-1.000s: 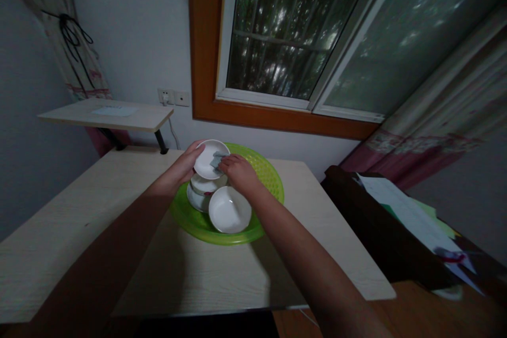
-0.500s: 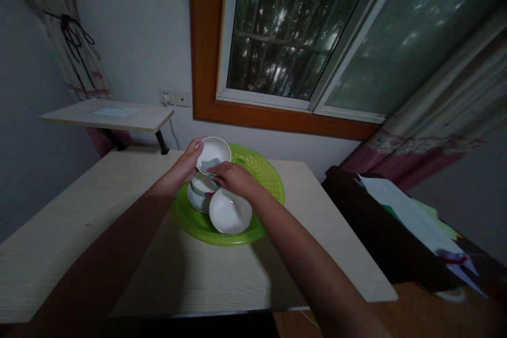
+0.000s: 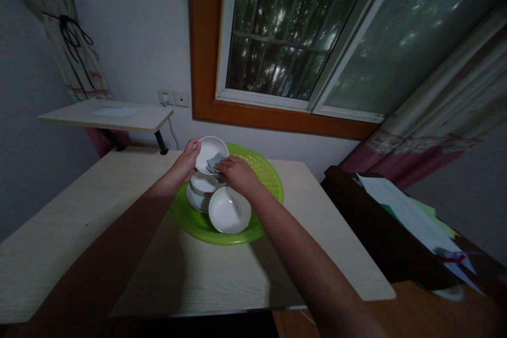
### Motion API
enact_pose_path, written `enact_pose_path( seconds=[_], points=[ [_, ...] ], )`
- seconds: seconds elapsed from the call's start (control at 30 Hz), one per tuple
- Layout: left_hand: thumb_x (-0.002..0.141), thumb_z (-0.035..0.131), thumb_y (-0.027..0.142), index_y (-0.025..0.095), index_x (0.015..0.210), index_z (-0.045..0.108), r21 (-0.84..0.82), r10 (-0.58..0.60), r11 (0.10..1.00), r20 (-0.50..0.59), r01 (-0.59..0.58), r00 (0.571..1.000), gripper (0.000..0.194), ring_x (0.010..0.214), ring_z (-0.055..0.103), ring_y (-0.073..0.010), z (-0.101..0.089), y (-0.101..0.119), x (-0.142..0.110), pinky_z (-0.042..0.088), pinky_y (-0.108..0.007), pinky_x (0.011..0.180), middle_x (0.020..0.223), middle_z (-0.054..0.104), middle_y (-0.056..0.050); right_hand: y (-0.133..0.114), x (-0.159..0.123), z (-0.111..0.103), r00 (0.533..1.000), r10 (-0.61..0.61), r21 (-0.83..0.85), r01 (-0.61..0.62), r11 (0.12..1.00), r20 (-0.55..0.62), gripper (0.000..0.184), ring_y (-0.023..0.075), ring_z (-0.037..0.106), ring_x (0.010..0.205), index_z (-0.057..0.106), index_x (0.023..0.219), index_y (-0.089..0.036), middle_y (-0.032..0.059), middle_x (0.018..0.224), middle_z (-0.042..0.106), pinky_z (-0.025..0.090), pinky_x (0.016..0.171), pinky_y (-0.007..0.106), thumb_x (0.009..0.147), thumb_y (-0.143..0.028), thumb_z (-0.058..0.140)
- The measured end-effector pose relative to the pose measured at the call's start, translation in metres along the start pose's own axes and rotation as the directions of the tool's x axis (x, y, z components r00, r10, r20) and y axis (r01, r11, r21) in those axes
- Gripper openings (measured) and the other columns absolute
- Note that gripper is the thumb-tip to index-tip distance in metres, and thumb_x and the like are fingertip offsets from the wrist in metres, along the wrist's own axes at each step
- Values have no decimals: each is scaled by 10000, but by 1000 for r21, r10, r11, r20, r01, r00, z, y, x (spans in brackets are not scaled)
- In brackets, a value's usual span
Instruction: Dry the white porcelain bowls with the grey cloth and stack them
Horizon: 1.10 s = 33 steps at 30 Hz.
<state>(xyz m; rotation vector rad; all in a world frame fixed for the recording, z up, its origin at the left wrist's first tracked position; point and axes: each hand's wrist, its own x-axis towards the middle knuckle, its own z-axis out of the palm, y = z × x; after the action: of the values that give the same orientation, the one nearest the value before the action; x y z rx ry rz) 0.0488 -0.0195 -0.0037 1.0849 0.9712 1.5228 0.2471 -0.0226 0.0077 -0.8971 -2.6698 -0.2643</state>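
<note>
Head view: reaching forward with both arms over the pale wooden desk [image 3: 325, 232]. Curling the left hand [image 3: 185, 163] around the edge of a smooth, round white bowl [image 3: 206, 149], pressing the thumb near the rim. Bending the fingers of the right hand [image 3: 236, 173] almost together, pinching a soft, crumpled gray cloth [image 3: 214, 160] inside the bowl. Pointing the bowl's hollow side up and toward the camera. Holding it over a round green basket [image 3: 268, 166], near some stacked white dishes [image 3: 202, 185] and a shiny bowl [image 3: 229, 211] leaning the same way.
</note>
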Motion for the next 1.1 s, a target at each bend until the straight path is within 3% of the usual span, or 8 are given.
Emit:
enact_pose_path(
  seconds=[0.1, 0.3, 0.4, 0.5, 0.63, 0.83, 1.0, 1.1],
  points=[
    [960, 530, 453, 235, 1316, 511, -2, 20, 1000, 9, -20, 1000, 418, 784, 600, -139, -1, -2, 1, 496, -220, 638, 1079, 645, -79, -6, 3, 0, 999, -43, 68, 41, 997, 29, 314, 229, 667, 1037, 713, 1217, -208, 78, 1118, 766, 457, 920, 321, 998, -390, 580],
    [942, 554, 468, 245, 1295, 511, 2, 34, 999, 8, -34, 999, 420, 808, 612, -150, -2, -4, 3, 500, -234, 656, 1097, 641, -74, -12, 3, 0, 997, -74, 219, 75, 973, -11, 359, 183, 667, 1080, 641, 1326, -225, 59, 1217, 738, 462, 939, 279, 1055, -365, 452],
    [951, 537, 456, 245, 1288, 507, 1, 12, 1000, -8, -12, 1000, 399, 780, 610, -150, -2, -2, 3, 491, -228, 629, 1066, 644, -73, -10, 3, -2, 999, -47, 150, 46, 988, -3, 333, 195, 672, 1062, 700, 1218, -211, 64, 1143, 760, 417, 1049, 332, 1056, -339, 440],
    [951, 534, 463, 256, 1296, 498, -1, -12, 1000, -12, 12, 1000, 403, 750, 608, -148, -1, -3, 2, 488, -227, 611, 1037, 648, -69, -7, 2, -4, 998, 39, 20, -38, 999, -49, 319, 230, 644, 1137, 740, 1079, -171, 103, 1084, 765, 282, 1185, 438, 1040, -345, 475],
    [950, 534, 478, 268, 1296, 497, 19, -21, 1000, 7, 21, 1000, 407, 746, 609, -149, -2, -5, 2, 494, -229, 608, 1038, 651, -69, -8, 0, -6, 989, 88, -63, -96, 993, -117, 349, 251, 590, 1238, 742, 1048, -135, 135, 1084, 760, 174, 1238, 476, 1035, -371, 484],
    [949, 531, 484, 263, 1297, 505, 48, -15, 999, 6, 15, 1000, 413, 747, 596, -143, -3, -4, 1, 487, -218, 601, 1060, 650, -71, -14, 1, -6, 1000, 13, 46, -12, 999, -19, 473, 220, 675, 1097, 746, 1091, -162, 111, 1077, 771, 291, 1190, 422, 1063, -464, 384],
    [946, 539, 493, 249, 1273, 510, 33, 15, 999, 1, -15, 1000, 409, 806, 606, -153, -2, -2, 0, 502, -231, 652, 1070, 634, -70, -17, 1, -8, 997, -83, 178, 82, 981, -2, 440, 198, 664, 1155, 687, 1241, -180, 86, 1216, 742, 388, 1107, 341, 1065, -456, 392],
    [937, 550, 504, 244, 1259, 510, 32, 16, 999, -9, -16, 1000, 416, 792, 603, -154, -1, -2, 0, 497, -236, 644, 1053, 635, -71, -17, 1, -10, 997, -79, 216, 76, 974, 5, 424, 181, 659, 1163, 681, 1256, -205, 61, 1247, 734, 403, 1078, 312, 1072, -438, 378]
  ],
)
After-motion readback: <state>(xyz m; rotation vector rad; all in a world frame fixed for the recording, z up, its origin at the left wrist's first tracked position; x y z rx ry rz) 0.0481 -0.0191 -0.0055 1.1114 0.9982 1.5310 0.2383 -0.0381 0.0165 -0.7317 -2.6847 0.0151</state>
